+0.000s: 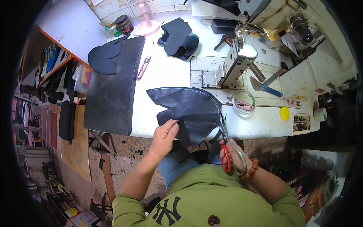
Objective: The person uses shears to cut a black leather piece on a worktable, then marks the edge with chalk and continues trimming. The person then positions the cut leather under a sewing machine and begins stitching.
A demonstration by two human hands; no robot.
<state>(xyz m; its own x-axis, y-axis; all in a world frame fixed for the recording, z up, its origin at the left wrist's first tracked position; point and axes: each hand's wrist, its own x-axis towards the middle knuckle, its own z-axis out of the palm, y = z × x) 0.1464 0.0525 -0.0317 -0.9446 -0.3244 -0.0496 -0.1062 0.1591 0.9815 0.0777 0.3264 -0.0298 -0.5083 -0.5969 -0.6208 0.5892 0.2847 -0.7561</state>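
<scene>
A black leather piece (191, 108) with light stitching along its curved border lies partly on the white table, its near part hanging past the front edge. My left hand (165, 136) is closed in a pinch on its near left part. In my right hand (239, 156) is a pair of scissors (223, 126) with one red and one grey handle loop, my fingers through the loops. The blades point away from me along the leather's right edge. Whether they touch the leather I cannot tell. A narrow dark strip hangs beside the blades.
A sewing machine (238, 62) stands behind the leather on the right, with a blue-handled knife (269, 89) and a clear round dish (244, 104) near it. On the left lie a black board (111, 100), dark cut pieces (104, 56) and pink thread snips (143, 68).
</scene>
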